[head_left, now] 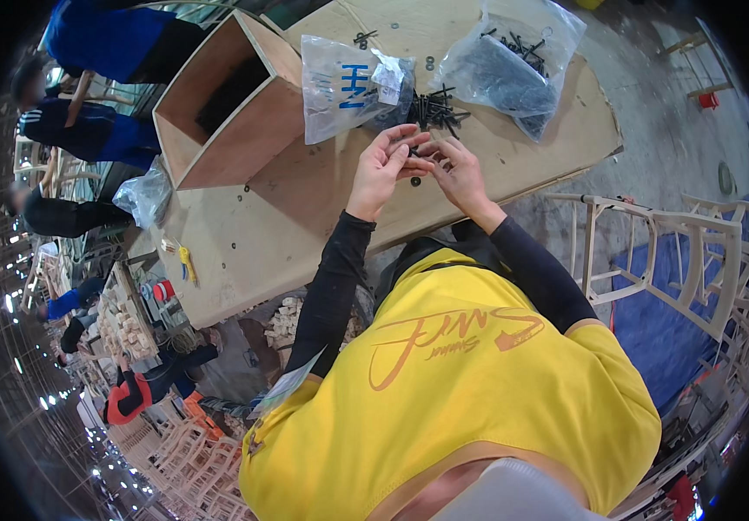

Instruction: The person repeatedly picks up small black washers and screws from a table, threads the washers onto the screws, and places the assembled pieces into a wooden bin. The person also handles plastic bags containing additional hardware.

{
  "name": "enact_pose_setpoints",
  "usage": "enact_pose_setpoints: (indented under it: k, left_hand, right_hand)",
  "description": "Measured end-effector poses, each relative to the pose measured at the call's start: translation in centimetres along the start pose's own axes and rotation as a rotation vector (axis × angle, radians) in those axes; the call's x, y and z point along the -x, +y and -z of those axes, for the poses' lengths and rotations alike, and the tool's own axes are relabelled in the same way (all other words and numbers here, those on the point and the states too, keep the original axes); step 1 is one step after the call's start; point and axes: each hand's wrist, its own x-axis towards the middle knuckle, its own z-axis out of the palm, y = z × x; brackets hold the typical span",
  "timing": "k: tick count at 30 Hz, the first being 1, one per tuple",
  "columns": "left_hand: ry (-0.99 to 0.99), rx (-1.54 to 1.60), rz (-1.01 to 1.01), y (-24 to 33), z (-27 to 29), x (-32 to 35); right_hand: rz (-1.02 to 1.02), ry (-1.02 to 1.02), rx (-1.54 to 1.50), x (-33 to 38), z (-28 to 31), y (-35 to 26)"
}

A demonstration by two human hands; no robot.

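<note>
Over the near edge of the board-topped table, my left hand (381, 171) and my right hand (460, 176) meet with fingertips together. Between them is a small dark fastener (414, 152), partly hidden by the fingers, so its exact kind does not show. Just beyond my hands lies a loose pile of black bolts (433, 111). A clear plastic bag with blue print (333, 91) rests left of the pile. Another clear bag (513, 74), holding black bolts and other dark hardware, lies to the right. Several dark washers (429, 63) are scattered on the tabletop.
An open wooden box (244, 104) with dark contents stands on the table (244, 252) at the left. A yellow-handled tool (187, 265) lies near the table's left end. Wooden chair frames (652, 234) stand at the right. Other people (88, 139) work at the left.
</note>
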Motion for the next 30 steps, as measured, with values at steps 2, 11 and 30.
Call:
enact_pose_setpoints:
  k: [2,11,30]
  left_hand:
    - [-0.001,0.059,0.006,-0.1,0.0,0.1]
    - [0.244,-0.268,-0.138,-2.8,-0.4,0.5]
    - [0.801,-0.932,-0.859,11.0,6.5,0.2]
  right_hand:
    - [0.018,0.007,0.050,0.0,0.0,0.3]
    - [-0.030,-0.041,0.011,0.7,0.5,-1.2]
    - [0.008,-0.015,0.360,-3.9,1.0,3.6]
